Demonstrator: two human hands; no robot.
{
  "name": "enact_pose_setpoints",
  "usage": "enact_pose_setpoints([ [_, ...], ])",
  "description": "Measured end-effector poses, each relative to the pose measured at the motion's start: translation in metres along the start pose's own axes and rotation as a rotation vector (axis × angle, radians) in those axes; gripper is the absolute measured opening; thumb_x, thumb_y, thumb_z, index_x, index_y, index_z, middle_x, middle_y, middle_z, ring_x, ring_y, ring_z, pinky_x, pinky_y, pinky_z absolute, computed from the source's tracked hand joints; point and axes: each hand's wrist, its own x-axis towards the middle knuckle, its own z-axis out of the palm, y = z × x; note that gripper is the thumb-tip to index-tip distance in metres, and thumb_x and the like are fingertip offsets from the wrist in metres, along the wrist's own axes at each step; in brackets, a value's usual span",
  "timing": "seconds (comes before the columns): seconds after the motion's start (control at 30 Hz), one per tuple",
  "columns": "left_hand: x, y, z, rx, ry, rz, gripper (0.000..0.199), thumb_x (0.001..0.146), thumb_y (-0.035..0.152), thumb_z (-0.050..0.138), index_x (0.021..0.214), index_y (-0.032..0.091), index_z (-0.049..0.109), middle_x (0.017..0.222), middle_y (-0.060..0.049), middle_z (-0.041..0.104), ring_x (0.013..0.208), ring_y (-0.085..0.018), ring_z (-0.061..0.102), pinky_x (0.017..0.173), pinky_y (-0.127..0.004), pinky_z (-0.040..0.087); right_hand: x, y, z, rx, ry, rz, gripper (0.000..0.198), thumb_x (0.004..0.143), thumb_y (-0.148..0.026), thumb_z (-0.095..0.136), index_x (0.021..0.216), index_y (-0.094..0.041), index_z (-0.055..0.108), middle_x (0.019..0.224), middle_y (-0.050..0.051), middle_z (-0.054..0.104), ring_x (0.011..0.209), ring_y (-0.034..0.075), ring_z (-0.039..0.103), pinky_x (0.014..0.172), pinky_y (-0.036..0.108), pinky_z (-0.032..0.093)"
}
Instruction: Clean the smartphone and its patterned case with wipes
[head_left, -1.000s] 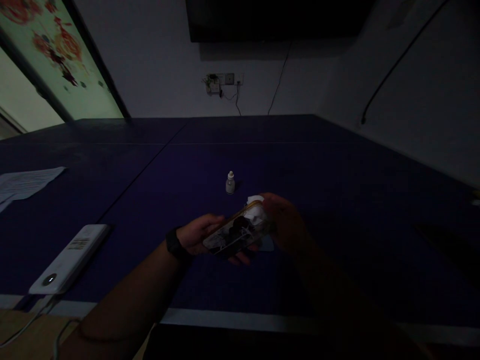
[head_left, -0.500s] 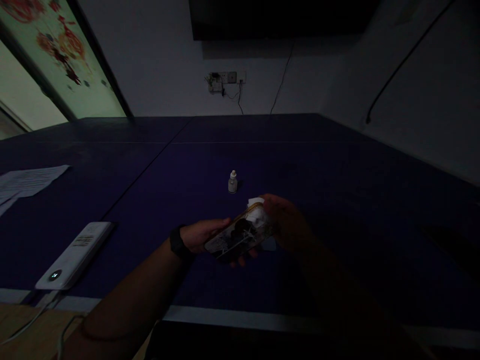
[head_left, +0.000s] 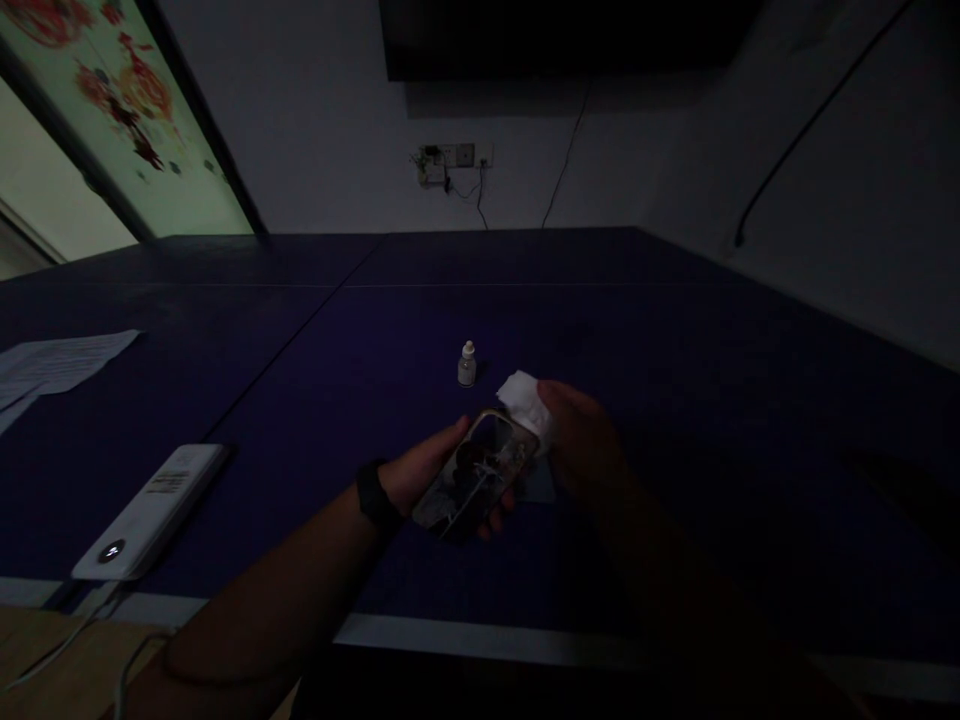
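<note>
My left hand, with a dark band on the wrist, is closed around a phone in a patterned case with a gold-coloured edge. The phone is tilted above the table, its upper end toward the right. In my right hand is a crumpled white tissue, pinched at the phone's upper right corner. Beyond the phone a small dropper bottle with a white cap stands upright. Partly hidden behind the phone and right hand lies a flat greyish piece whose kind I cannot make out.
On the left of the dark blue table lies a white power bank with a lit display and a cable. Paper sheets lie farther back. Wall sockets and a dark screen are beyond the table.
The tissue has moved from the phone's back outward to its upper corner, and more of it shows. The phone has turned to a steeper slant.
</note>
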Motion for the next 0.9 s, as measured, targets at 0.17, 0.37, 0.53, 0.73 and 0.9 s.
enact_pose_setpoints([
  [0.17,0.009,-0.002,0.002,-0.157,0.018,0.115,0.088,0.093,0.083,0.032,0.125,0.011,0.069,0.102,-0.016,0.075,0.084,-0.025,0.073,0.076,-0.040,0.057,0.000,-0.001,-0.007,-0.117,0.228,-0.176,0.030,0.092,-0.050,0.057,0.100,-0.023,0.067,0.088,0.004,0.070,0.076,0.022,0.064,0.064,0.033,0.050],
  [0.37,0.018,-0.013,0.001,-0.232,0.003,0.167,0.085,0.097,0.079,0.027,0.121,0.009,0.069,0.105,-0.018,0.076,0.089,-0.027,0.075,0.083,-0.041,0.056,-0.008,0.003,0.002,-0.627,0.030,-0.854,0.027,0.102,-0.027,0.047,0.115,-0.025,0.071,0.117,0.008,0.077,0.109,0.026,0.069,0.098,0.046,0.052],
  [0.53,0.019,-0.017,-0.003,-0.253,0.096,0.170,0.080,0.096,0.078,0.035,0.121,0.010,0.070,0.098,-0.017,0.077,0.082,-0.027,0.074,0.082,-0.041,0.055,-0.008,0.018,0.013,-0.865,-0.209,-0.959,0.042,0.104,-0.012,0.039,0.134,-0.024,0.067,0.138,0.008,0.071,0.129,0.024,0.066,0.102,0.047,0.053],
  [0.73,0.022,-0.015,0.000,-0.373,0.267,0.337,0.058,0.104,0.059,0.041,0.117,0.012,0.071,0.102,-0.011,0.078,0.092,-0.022,0.073,0.088,-0.033,0.051,-0.006,0.025,0.014,-0.896,-0.378,-1.087,0.043,0.103,-0.009,0.040,0.136,-0.018,0.066,0.143,0.009,0.067,0.134,0.020,0.063,0.115,0.042,0.050],
  [0.9,0.019,-0.017,0.000,-0.212,0.123,0.165,0.084,0.094,0.079,0.035,0.115,0.008,0.073,0.095,-0.018,0.077,0.081,-0.027,0.073,0.081,-0.041,0.054,-0.003,0.028,0.013,-0.872,-0.250,-1.018,0.050,0.101,-0.006,0.038,0.144,-0.019,0.061,0.143,0.011,0.067,0.135,0.023,0.062,0.115,0.048,0.051],
])
